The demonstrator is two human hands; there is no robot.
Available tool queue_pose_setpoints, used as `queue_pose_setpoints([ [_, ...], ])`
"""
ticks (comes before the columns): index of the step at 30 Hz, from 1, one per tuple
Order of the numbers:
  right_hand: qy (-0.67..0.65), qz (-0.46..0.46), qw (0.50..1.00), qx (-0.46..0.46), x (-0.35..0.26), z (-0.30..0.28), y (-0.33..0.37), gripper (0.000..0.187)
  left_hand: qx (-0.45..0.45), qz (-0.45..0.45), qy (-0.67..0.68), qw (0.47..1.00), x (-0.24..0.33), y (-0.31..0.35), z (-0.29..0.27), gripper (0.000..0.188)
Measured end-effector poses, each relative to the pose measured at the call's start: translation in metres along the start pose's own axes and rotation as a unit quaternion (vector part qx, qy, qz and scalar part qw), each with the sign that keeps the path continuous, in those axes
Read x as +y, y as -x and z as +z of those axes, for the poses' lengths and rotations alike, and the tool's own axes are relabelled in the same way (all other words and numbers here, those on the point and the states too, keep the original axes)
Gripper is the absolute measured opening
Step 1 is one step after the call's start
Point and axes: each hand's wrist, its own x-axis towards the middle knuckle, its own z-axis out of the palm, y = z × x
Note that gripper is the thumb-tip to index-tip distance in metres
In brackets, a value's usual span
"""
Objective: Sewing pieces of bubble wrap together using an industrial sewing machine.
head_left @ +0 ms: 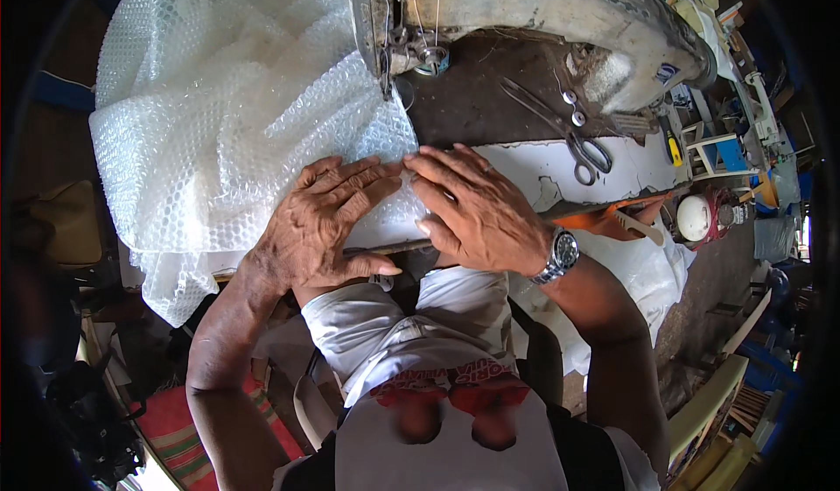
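Note:
A large sheet of clear bubble wrap [227, 115] lies heaped and spread over the left of the sewing table. Its right corner runs under the needle area of an old, worn sewing machine [560, 1]. My left hand [328, 215] rests flat on the wrap near the table's front edge, fingers stretched out and thumb apart. Beside it my right hand [481, 206], with a metal watch [560, 256] on the wrist, presses its fingertips at the wrap's right edge. Its thumb stands away from the fingers. The two hands' fingertips nearly meet, just in front of the needle.
Black-handled scissors [569, 136] lie on the machine bed to the right, near small metal bobbins [573, 110]. Further right is a yellow-handled tool [672, 145]. White sheeting [612, 272] hangs below the table's right side. A red striped cloth [197, 430] is low on the left.

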Motion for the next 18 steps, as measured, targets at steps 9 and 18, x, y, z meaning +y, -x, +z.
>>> queue_pose_setpoints([
  [9,0.014,0.023,0.999,-0.023,0.004,-0.001,0.002,0.056,-0.027,-0.011,-0.022,0.999,-0.003,-0.006,-0.002,0.09],
  [18,0.036,0.031,0.998,-0.034,0.006,0.0,-0.001,0.056,-0.013,-0.001,-0.042,0.999,-0.012,-0.007,-0.004,0.085],
])
